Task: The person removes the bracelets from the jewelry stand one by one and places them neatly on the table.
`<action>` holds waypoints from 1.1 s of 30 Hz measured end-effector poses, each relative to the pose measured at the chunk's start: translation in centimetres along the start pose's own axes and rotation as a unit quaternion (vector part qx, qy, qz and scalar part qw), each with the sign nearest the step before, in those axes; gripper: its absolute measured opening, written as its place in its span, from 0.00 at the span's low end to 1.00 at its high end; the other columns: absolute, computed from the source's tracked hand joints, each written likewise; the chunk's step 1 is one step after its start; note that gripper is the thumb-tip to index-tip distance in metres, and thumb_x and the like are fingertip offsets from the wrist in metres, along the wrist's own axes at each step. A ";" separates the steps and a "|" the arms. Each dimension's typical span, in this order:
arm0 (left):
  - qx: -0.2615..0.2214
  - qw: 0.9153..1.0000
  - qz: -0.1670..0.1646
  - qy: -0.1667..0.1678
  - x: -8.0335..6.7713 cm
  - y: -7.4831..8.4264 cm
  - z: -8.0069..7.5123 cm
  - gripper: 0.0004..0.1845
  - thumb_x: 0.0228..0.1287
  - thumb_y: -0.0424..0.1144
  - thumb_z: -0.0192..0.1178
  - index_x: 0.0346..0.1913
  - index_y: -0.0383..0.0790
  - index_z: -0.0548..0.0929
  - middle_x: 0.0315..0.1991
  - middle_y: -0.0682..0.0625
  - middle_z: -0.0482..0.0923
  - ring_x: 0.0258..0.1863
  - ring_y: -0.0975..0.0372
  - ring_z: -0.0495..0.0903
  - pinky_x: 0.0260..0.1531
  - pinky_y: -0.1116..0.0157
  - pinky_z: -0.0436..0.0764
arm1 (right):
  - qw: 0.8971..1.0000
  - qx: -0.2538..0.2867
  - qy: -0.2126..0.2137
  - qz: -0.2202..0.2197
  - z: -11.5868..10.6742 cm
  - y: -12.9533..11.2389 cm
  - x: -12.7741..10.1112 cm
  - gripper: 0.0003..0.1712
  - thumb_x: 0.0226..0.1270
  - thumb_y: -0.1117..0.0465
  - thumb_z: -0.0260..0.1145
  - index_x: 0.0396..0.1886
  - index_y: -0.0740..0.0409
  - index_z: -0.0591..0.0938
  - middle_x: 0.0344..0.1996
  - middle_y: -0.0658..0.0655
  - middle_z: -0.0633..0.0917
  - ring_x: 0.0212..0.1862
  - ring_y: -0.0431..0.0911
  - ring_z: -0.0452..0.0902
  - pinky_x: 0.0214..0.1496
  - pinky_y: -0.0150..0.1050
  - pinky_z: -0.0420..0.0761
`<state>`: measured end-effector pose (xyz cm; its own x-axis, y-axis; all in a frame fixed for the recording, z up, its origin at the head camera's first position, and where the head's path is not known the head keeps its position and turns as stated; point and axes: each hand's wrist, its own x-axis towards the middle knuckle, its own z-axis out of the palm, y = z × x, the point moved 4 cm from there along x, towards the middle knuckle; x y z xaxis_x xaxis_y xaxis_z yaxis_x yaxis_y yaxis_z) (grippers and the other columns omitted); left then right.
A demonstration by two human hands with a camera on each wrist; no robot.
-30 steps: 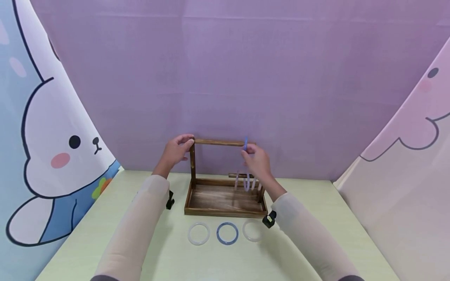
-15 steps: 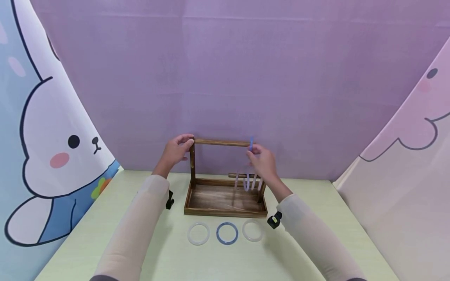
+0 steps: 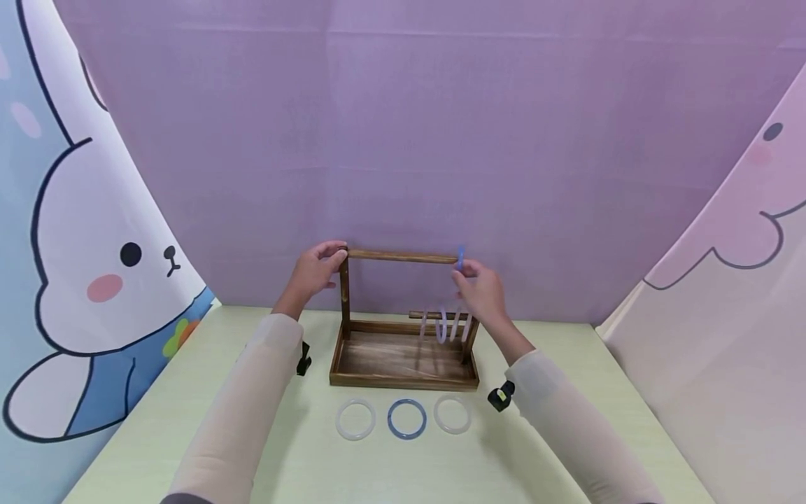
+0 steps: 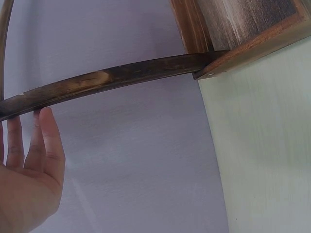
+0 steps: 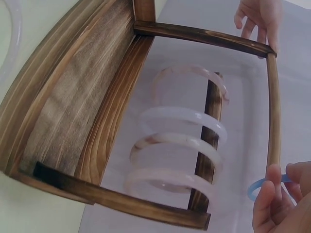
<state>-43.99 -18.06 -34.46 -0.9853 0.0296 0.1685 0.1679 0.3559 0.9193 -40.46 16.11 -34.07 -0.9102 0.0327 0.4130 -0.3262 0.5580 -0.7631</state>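
Note:
My left hand (image 3: 316,267) grips the top left corner of a dark wooden bangle rack (image 3: 403,383), with thumb and fingertips against its post (image 4: 112,77). At the free right end of the rack's top bar (image 3: 403,256), my right hand (image 3: 481,290) pinches a blue bangle (image 3: 461,256). In the right wrist view the blue bangle (image 5: 257,187) is partly covered by the fingers, and I cannot tell whether the bar's tip is still inside it. Several pale bangles (image 5: 182,114) hang on the lower bar (image 5: 211,126), below my right hand.
On the pale green table (image 3: 403,469), in front of the rack, lie a white bangle (image 3: 340,420), a darker blue bangle (image 3: 406,437) and another whitish bangle (image 3: 452,430). A purple cloth (image 3: 403,140) hangs close behind the rack, with cartoon-printed sheets at both sides.
My right hand has moved right with the blue bangle, along the top bar to its free end. The left hand stays on the corner, and the rack stands still.

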 end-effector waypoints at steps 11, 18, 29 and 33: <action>-0.002 1.000 -0.008 -0.003 0.1 -0.1 0.2 0.22 0.76 0.53 0.58 0.67 0.53 0.78 0.66 0.47 0.77 0.58 0.48 0.81 0.44 0.52 0.89 | 1.000 -0.016 0.001 0.004 -1.2 1.0 -0.9 0.16 0.73 0.54 0.67 0.51 0.60 0.85 0.47 0.63 0.89 0.27 0.53 0.89 0.20 0.31 0.77; 0.005 1.000 -0.004 -0.004 0.2 -0.1 0.2 0.24 0.75 0.55 0.57 0.69 0.53 0.77 0.67 0.47 0.76 0.58 0.48 0.80 0.44 0.52 0.89 | 0.999 -0.039 -0.005 -0.014 -2.2 1.7 -1.7 0.18 0.76 0.55 0.65 0.56 0.61 0.84 0.46 0.65 0.87 0.26 0.54 0.88 0.20 0.32 0.78; 0.001 1.000 -0.002 -0.004 0.1 0.1 0.0 0.24 0.75 0.55 0.58 0.69 0.52 0.77 0.66 0.47 0.76 0.58 0.47 0.80 0.45 0.50 0.89 | 0.996 -0.070 -0.005 -0.052 -3.8 2.9 -3.1 0.20 0.75 0.56 0.66 0.62 0.59 0.84 0.41 0.65 0.86 0.20 0.45 0.82 0.19 0.32 0.77; 0.002 1.000 -0.002 -0.004 0.0 0.1 0.1 0.24 0.75 0.55 0.58 0.69 0.53 0.77 0.66 0.47 0.76 0.58 0.48 0.80 0.44 0.52 0.89 | 0.995 -0.087 -0.009 -0.056 -4.2 3.7 -4.2 0.21 0.74 0.57 0.67 0.62 0.60 0.83 0.38 0.66 0.83 0.18 0.40 0.80 0.18 0.32 0.76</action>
<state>-44.02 -17.97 -34.42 -0.9863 0.0354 0.1611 0.1630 0.3596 0.9187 -36.80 21.50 -36.56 -0.8755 -0.0517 0.4805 -0.3779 0.6931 -0.6139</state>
